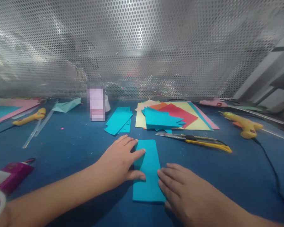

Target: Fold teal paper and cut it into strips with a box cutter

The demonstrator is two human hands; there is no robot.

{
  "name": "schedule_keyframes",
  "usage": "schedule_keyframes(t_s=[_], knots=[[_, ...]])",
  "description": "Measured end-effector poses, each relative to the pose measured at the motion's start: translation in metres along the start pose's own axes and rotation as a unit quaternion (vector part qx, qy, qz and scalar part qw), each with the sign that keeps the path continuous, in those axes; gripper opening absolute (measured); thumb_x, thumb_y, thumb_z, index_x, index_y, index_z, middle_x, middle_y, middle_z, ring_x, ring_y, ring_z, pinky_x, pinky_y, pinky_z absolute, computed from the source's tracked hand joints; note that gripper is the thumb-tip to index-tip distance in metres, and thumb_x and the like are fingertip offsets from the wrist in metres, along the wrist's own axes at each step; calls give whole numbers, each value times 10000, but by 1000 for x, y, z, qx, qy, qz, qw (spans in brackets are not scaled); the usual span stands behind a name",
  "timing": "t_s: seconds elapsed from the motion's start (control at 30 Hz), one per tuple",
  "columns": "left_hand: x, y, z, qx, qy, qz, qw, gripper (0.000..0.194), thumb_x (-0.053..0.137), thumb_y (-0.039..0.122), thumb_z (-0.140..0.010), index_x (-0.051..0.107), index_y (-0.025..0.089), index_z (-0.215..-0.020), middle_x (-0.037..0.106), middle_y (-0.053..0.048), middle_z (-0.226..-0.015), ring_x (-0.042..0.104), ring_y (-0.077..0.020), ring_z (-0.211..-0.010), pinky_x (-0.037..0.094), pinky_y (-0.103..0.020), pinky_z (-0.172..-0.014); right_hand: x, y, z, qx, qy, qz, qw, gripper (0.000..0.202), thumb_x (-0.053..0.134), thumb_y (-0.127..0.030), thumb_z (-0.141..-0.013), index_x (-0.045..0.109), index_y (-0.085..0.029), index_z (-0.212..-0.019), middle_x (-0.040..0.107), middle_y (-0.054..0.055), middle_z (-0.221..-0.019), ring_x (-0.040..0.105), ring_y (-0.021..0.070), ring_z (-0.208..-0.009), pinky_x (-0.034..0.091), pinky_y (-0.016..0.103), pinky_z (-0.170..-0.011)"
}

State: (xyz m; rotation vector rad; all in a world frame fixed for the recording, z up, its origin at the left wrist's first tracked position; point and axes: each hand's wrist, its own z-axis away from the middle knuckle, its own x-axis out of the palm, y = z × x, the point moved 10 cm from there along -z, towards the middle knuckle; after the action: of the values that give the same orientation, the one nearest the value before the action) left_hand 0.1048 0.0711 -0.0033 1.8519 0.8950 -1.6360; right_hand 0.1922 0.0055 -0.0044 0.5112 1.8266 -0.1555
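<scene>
A blue rectangle of paper (150, 186) lies lengthwise before me on the blue table. My left hand (125, 157) rests on its left edge, fingers spread, with the thumb and a finger on the paper's face. Along the right edge lies my right hand (180, 186), its fingers stretched out and their tips touching the paper. Beyond the paper are a pile of cut blue strips (119, 120) and a stack of blue pieces (161, 119). A yellow utility knife (203, 142) with its blade out lies past my right hand.
Coloured sheets (201, 123) lie under the blue stack. Yellow glue guns rest at the left (30, 117) and right (247, 126), with cords trailing. A purple box-like item (16, 176) is at the near left. A perforated metal panel (142, 63) closes off the back.
</scene>
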Motion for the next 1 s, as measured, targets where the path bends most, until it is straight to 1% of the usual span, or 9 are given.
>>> schedule_keyframes(t_s=[0.07,0.1,0.13,0.27,0.4,0.5,0.6,0.83,1.0], knots=[[0,0,0,-4,0,-1,1000,744,617,734,-704,608,205,-1228,580,-182,-1287,527,-381,-1192,372,-576,-1017,-1,-7,4,-11,-34,-19,999,349,394,-285,-966,716,-208,-1076,729,67,-1063,674,250,-977,533,410,-927],[1,0,0,-5,-4,-3,1000,749,616,736,-704,606,207,-1234,577,-182,-1293,524,-384,-1196,370,-576,-1019,3,-14,7,-35,-71,-40,996,351,393,-312,-963,699,-230,-1113,722,46,-1091,670,239,-994,541,387,-923],[2,-1,-1,-7,-10,-5,1000,753,611,736,-708,600,208,-1245,570,-184,-1302,520,-387,-1202,367,-579,-1021,3,-14,9,-27,-81,-53,995,347,396,-316,-958,695,-239,-1117,721,36,-1095,669,236,-1000,545,378,-917],[4,-1,-2,-8,-25,-4,1000,756,604,724,-727,593,195,-1266,552,-206,-1318,503,-409,-1216,360,-601,-1018,-6,-15,10,-11,-33,-58,998,367,362,-204,-956,720,-223,-1035,748,32,-1007,680,222,-952,506,364,-970],[4,1,-3,-3,-23,4,1000,745,633,701,-719,603,180,-1251,548,-223,-1312,488,-423,-1224,372,-613,-1002,-8,-10,7,-6,-1,-65,998,395,351,-259,-989,741,-200,-970,754,49,-976,684,217,-919,459,368,-1013],[6,0,-3,-7,-21,8,1000,737,654,688,-711,604,180,-1243,543,-221,-1314,487,-424,-1223,373,-612,-1002,-6,3,2,4,6,-46,999,391,364,-286,-993,737,-171,-1018,739,68,-1039,678,229,-947,493,391,-951],[7,0,-3,-8,-25,7,1000,748,658,688,-706,595,179,-1251,538,-224,-1316,485,-425,-1224,373,-604,-1005,4,25,-6,30,-22,-39,999,363,384,-282,-993,687,-154,-1146,692,87,-1161,639,241,-1069,478,408,-975],[7,0,-1,-3,-22,3,1000,722,664,659,-727,576,190,-1268,523,-223,-1329,470,-429,-1235,378,-611,-987,25,77,-22,75,-43,-55,995,352,413,-257,-983,642,-113,-1207,648,107,-1238,550,306,-1204,417,526,-1032],[9,2,-1,9,-22,19,1000,687,689,600,-747,572,162,-1264,523,-203,-1345,454,-408,-1259,376,-596,-1007,34,88,-24,103,-74,-63,990,367,386,-242,-989,593,-130,-1271,597,89,-1313,484,306,-1274,388,567,-1044]])
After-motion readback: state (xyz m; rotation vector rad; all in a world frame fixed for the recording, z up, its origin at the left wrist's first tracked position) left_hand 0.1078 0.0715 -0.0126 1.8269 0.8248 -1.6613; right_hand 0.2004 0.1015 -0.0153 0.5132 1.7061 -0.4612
